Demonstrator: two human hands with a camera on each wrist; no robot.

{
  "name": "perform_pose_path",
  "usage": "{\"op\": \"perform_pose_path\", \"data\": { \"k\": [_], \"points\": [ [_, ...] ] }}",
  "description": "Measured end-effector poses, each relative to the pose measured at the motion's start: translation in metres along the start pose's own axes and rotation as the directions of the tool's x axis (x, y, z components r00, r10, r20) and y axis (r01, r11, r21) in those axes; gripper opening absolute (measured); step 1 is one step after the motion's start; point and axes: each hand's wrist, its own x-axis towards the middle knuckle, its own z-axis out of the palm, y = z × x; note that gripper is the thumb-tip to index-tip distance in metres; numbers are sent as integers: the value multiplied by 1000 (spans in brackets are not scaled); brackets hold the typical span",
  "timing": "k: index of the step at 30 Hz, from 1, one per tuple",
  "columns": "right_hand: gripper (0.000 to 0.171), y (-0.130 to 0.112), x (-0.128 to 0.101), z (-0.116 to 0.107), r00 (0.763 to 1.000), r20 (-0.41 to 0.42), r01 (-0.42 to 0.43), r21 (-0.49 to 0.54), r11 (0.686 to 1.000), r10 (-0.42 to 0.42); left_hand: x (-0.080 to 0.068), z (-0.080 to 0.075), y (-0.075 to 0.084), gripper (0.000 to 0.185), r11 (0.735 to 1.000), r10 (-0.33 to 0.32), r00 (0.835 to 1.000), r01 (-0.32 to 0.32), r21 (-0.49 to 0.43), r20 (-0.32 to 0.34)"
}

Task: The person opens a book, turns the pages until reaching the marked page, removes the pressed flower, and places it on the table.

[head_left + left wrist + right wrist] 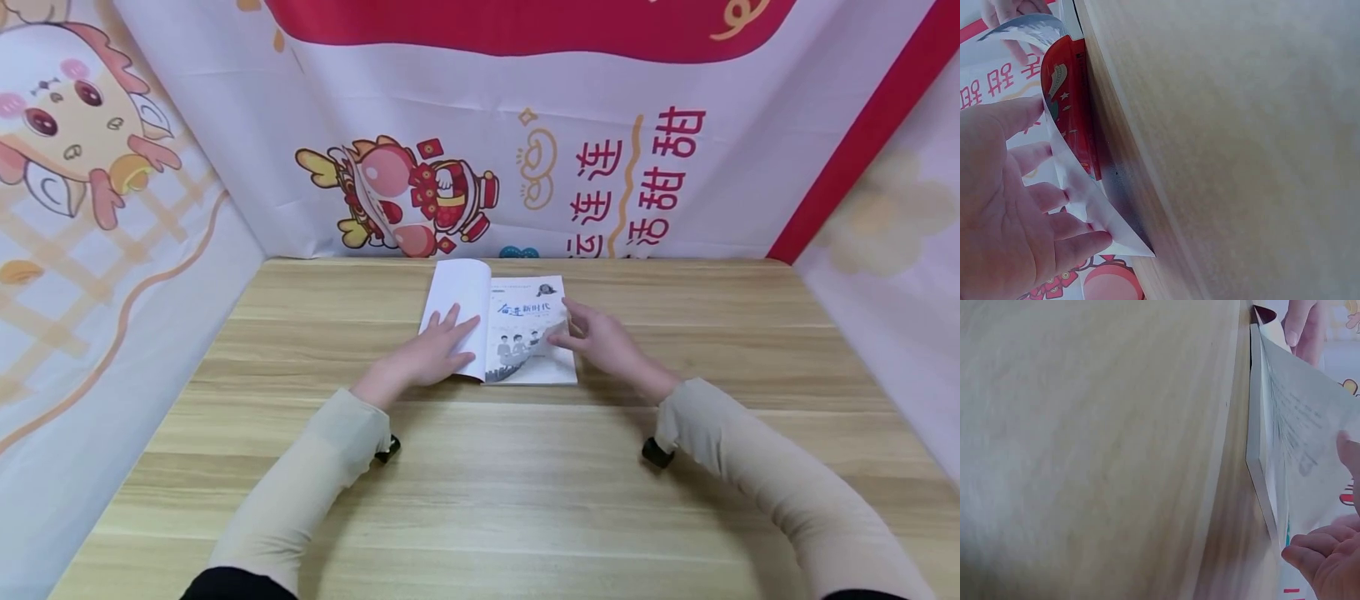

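Thin paperback booklet (pixel 517 333) lies flat on the wooden table (pixel 480 467), near the table's far edge and about midway along it. Front cover (pixel 457 312) is folded open to the left of the booklet; the title page with blue and red characters and small figures faces up.

Handling, judged: light, floppy, glossy cover that curls readily (left wrist view shows the cover sheet bowed). Pages are thin and can crease or tear if pulled at the corner. Best purchase looks to be the free page edge on the booklet's right side, with the spine side pinned flat so the booklet does not slide on the smooth table.

Left hand (pixel 431 354): fingers straight and spread, palm down, pressing the opened cover against the table at the booklet's left half. Holds nothing.

Right hand (pixel 603 342): at the booklet's right edge, fingers loosely extended toward the page; the lower right corner of the page is lifted and curled beside the fingertips. Right wrist view shows the fingers (pixel 1319 562) curled at the sheet's edge with the thumb on its face, so it looks like a light pinch on the page.

Behind the table, a printed cartoon backdrop (pixel 420 196).
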Motion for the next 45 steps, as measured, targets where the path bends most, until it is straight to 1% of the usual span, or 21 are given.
{"op": "perform_pose_path", "data": {
  "k": [3, 6, 8, 11, 14, 16, 17, 20, 21, 23, 28, 30, 33, 36, 39, 43, 45],
  "points": [
    [93, -2, 2, 4, 1000, 7, -22, 110, 994, 21, -1, -1, 0, 66, 1000, 7, 1000, -7, 1, -6],
    [101, -6, 4, 8, 998, 3, -59, 212, 975, 60, -2, -2, 1, 66, 1000, 13, 1000, -13, -5, -13],
    [105, -10, 5, 11, 996, -2, -88, 269, 959, 92, -2, -3, 1, 66, 1000, 18, 1000, -18, -10, -17],
    [109, -17, 6, 16, 992, -10, -119, 316, 941, 128, -2, -3, 1, 66, 1000, 21, 1000, -22, -13, -21],
    [106, -22, 8, 22, 990, -6, -131, 345, 929, 142, -1, -3, 1, 67, 1000, 25, 999, -25, -14, -24],
    [100, -24, 9, 26, 990, 10, -133, 377, 916, 140, -1, -3, 0, 66, 1000, 24, 999, -25, -15, -26],
    [97, -25, 9, 27, 992, 18, -125, 398, 909, 128, -1, -3, 0, 66, 1000, 26, 999, -26, -16, -28],
    [91, -27, 11, 32, 996, 23, -88, 426, 900, 87, -1, -4, 0, 65, 999, 31, 999, -32, -30, -32],
    [90, -27, 11, 33, 997, 23, -80, 421, 903, 77, -1, -4, 0, 63, 999, 29, 999, -30, -39, -34],
    [86, -27, 12, 35, 998, 26, -66, 389, 919, 61, -2, -5, -1, 60, 998, 32, 999, -35, -58, -41],
    [74, -29, 13, 41, 998, 55, -49, 269, 962, 35, -3, -7, -2, 57, 991, 32, 997, -41, -127, -73],
    [73, -31, 13, 44, 998, 63, -22, 224, 974, 8, -3, -8, -2, 58, 987, 30, 996, -43, -155, -89],
    [71, -36, 14, 48, 997, 65, 31, 134, 991, -40, -2, -9, -3, 60, 984, 19, 993, -39, -174, -115],
    [68, -43, 15, 53, 995, 71, 68, 51, 996, -72, -1, -9, -3, 62, 985, 13, 991, -35, -169, -130],
    [65, -49, 17, 58, 991, 82, 104, 5, 995, -104, 0, -9, -2, 66, 988, 0, 990, -23, -155, -141],
    [63, -55, 16, 64, 988, 103, 118, -19, 993, -116, -1, -10, 1, 70, 990, -13, 988, -9, -141, -152],
    [62, -57, 15, 66, 987, 109, 122, -17, 992, -119, -1, -11, 2, 71, 991, -10, 988, -11, -131, -155]
  ]
}}
